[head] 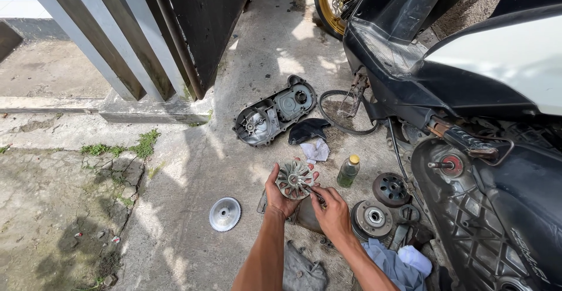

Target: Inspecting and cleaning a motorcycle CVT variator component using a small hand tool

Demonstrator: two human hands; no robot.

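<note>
Left hand cups the finned variator pulley above the concrete floor while my right hand pinches its rim, and I judge disassembly done, with crankcase cover, drive belt and clutch bell still lying loose beside the scooter.

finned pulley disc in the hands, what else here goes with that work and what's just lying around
In hand:
finned pulley disc, held by left hand, right hand at its edge

Lying about:
toothed round plate
engine side cover
drive belt
small bottle
clutch parts
rags
</note>
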